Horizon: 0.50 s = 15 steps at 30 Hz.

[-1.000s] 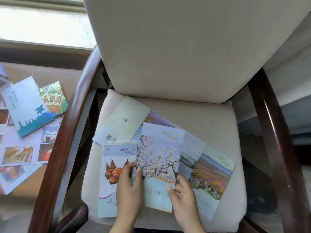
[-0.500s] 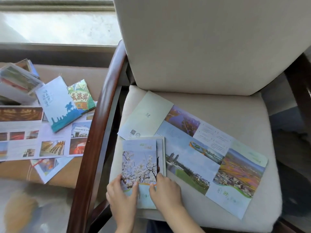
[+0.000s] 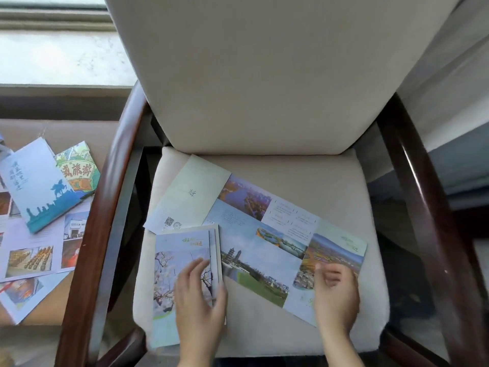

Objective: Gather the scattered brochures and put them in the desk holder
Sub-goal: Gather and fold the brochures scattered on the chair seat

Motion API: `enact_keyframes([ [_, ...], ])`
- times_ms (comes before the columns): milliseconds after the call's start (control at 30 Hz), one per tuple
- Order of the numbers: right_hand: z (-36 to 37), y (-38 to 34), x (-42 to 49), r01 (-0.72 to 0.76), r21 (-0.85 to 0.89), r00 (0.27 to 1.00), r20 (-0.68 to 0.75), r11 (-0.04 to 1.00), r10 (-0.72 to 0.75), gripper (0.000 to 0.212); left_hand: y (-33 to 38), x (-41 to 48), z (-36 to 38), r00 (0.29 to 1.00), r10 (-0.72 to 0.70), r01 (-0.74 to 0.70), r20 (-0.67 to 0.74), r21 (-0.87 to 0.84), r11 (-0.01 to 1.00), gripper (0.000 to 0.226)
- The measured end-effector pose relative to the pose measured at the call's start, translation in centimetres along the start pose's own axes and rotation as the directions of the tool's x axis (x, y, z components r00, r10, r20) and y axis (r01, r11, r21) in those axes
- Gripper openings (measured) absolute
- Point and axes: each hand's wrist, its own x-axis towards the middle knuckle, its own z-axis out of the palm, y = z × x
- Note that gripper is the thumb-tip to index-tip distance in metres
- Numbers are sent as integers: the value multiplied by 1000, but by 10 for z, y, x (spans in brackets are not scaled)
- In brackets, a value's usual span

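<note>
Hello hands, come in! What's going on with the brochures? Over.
Left hand flat on folded blossom brochure, on chair seat. Right hand blurred over unfolded brochure, grip unclear. More brochures left of chair. Holder not in view.

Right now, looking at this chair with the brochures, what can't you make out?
Desk holder: nowhere in the head view, outside the frame.
Right hand: motion-blurred, so its grip on the unfolded brochure is unclear.
Sheets under the blossom brochure: covered, only edges show, count unknown.
Leaflets at far left: cut off by the left edge.
</note>
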Motion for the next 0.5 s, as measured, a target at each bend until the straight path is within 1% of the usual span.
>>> enact_keyframes([
  [67, -20, 21, 26, -178, -39, 982, -78, 983, 175, 30, 26, -1, 25, 975, 139, -141, 171, 0, 990, 48],
  [133, -28, 35, 41, -343, -67, 939, -60, 937, 339, 50, 42, -2, 54, 925, 235, -259, 299, 43, 965, 57],
  [167, -29, 40, 45, -396, -66, 918, -34, 916, 395, 57, 46, 0, 67, 906, 249, -291, 342, 78, 953, 64],
  [233, -27, 46, 46, -464, -28, 885, 22, 886, 464, 63, 47, 8, 85, 901, 205, -288, 383, 172, 942, 80],
  [300, -23, 51, 48, -501, 63, 865, 74, 863, 497, 60, 43, 15, 96, 907, 141, -257, 397, 257, 932, 91],
  [333, -22, 54, 49, -504, 98, 862, 113, 858, 494, 54, 41, 16, 100, 906, 133, -263, 403, 288, 921, 92],
  [433, -22, 57, 51, -511, 209, 848, 280, 834, 450, 26, 38, 13, 103, 901, 141, -289, 410, 327, 900, 90],
  [500, -27, 54, 51, -531, 334, 836, 359, 778, 416, 17, 42, 12, 102, 901, 126, -277, 415, 327, 904, 84],
])
